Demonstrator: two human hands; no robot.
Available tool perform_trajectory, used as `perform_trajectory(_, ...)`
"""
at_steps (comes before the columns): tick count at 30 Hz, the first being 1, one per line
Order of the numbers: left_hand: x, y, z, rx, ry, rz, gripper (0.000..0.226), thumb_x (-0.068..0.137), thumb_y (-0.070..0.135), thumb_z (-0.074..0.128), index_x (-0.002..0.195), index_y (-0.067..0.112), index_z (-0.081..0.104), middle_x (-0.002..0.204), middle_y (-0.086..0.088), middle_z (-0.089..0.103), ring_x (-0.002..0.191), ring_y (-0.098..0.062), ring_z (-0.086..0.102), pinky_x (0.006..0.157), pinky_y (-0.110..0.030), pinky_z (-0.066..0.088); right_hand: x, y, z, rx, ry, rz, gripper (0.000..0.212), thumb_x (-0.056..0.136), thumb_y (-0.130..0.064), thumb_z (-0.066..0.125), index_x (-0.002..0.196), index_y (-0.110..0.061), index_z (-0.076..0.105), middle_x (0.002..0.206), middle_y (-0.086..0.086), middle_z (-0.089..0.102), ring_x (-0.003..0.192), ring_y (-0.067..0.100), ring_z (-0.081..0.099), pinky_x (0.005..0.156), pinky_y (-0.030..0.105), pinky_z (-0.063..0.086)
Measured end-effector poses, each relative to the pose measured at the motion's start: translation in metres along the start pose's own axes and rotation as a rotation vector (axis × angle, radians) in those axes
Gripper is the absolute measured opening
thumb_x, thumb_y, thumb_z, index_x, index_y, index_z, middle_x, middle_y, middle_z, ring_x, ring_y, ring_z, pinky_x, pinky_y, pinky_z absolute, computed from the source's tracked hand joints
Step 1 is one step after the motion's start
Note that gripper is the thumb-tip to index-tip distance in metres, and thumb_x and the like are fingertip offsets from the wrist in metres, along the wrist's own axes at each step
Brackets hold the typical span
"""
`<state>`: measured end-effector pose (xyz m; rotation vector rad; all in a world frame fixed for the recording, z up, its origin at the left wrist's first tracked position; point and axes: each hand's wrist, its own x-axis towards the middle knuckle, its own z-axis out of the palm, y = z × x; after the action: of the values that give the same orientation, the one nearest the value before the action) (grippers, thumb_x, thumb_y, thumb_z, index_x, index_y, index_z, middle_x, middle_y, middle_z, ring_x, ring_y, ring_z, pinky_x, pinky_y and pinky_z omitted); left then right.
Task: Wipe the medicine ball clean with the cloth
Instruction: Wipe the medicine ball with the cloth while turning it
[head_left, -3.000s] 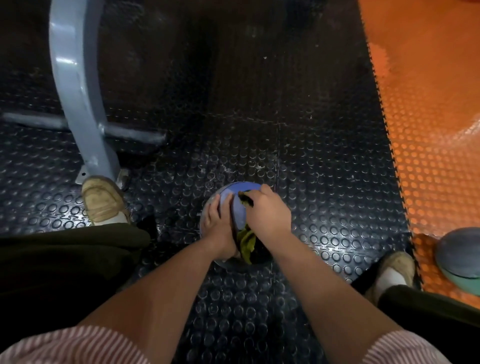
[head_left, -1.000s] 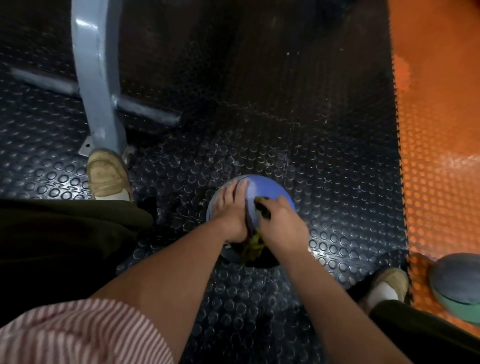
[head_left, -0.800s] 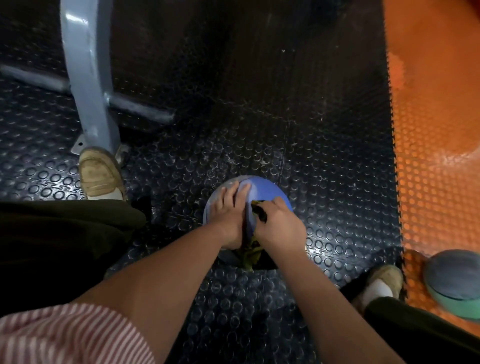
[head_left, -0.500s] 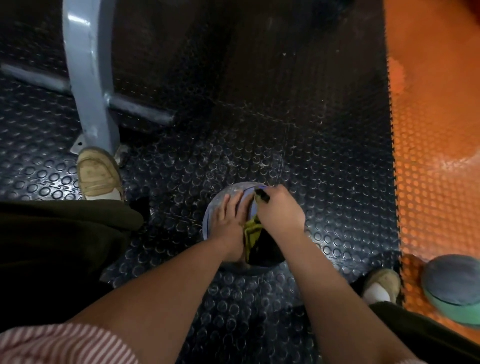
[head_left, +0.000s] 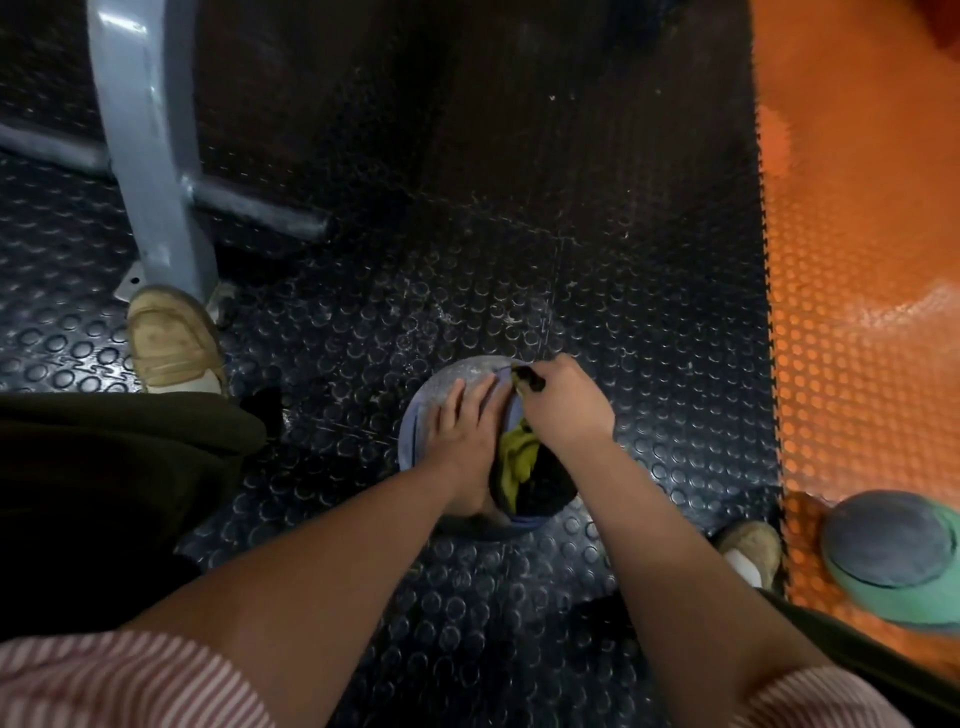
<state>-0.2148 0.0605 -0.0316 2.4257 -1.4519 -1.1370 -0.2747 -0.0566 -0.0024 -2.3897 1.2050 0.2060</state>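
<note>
A blue and grey medicine ball (head_left: 434, 395) rests on the black studded floor mat between my feet. My left hand (head_left: 465, 423) lies flat on its top left side, fingers spread, steadying it. My right hand (head_left: 563, 405) is closed around a yellow-green and dark cloth (head_left: 517, 460) and presses it against the ball's top right. The cloth hangs down over the near side of the ball, hiding much of it.
A grey-blue metal frame leg (head_left: 150, 156) with a crossbar stands at the left, beside my left shoe (head_left: 169, 340). My right shoe (head_left: 750, 545) is at the right. A second ball, grey and green (head_left: 893, 561), sits on the orange studded mat (head_left: 857, 260).
My right hand with the cloth has slid from the near side of the ball up to its far top edge. My left hand has stayed on the ball.
</note>
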Motion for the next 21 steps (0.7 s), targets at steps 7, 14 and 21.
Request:
perform_trajectory(7, 0.018, -0.015, -0.016, -0.123, 0.035, -0.028, 0.129, 0.076, 0.026, 0.079, 0.148, 0.018, -0.027, 0.158, 0.000, -0.027, 0.146, -0.024, -0.023, 0.121, -0.036, -0.003, -0.052, 0.008, 0.011, 0.109, 0.045, 0.017, 0.035, 0.095, -0.018, 0.048, 0.123, -0.034, 0.060, 0.111, 0.001, 0.051, 0.095, 0.026, 0.057, 0.071, 0.033, 0.045)
perform_trajectory(14, -0.004, -0.011, 0.010, 0.083, 0.020, 0.060, 0.149, 0.061, 0.052, 0.086, 0.146, 0.015, -0.031, 0.156, -0.004, -0.028, 0.145, -0.029, -0.026, 0.120, -0.046, -0.008, -0.034, 0.003, 0.003, 0.008, 0.045, 0.042, 0.027, 0.093, -0.010, 0.043, 0.107, -0.017, 0.065, 0.109, 0.005, 0.049, 0.093, 0.031, 0.056, 0.064, 0.033, 0.040)
perform_trajectory(21, 0.010, -0.019, 0.001, -0.017, 0.084, 0.031, 0.138, 0.065, 0.040, 0.086, 0.150, 0.019, -0.021, 0.158, -0.001, -0.020, 0.147, -0.025, -0.020, 0.121, -0.041, -0.005, -0.043, 0.001, 0.005, 0.054, 0.010, 0.053, 0.029, 0.096, -0.011, 0.041, 0.109, -0.018, 0.066, 0.106, 0.005, 0.046, 0.094, 0.031, 0.056, 0.066, 0.033, 0.040)
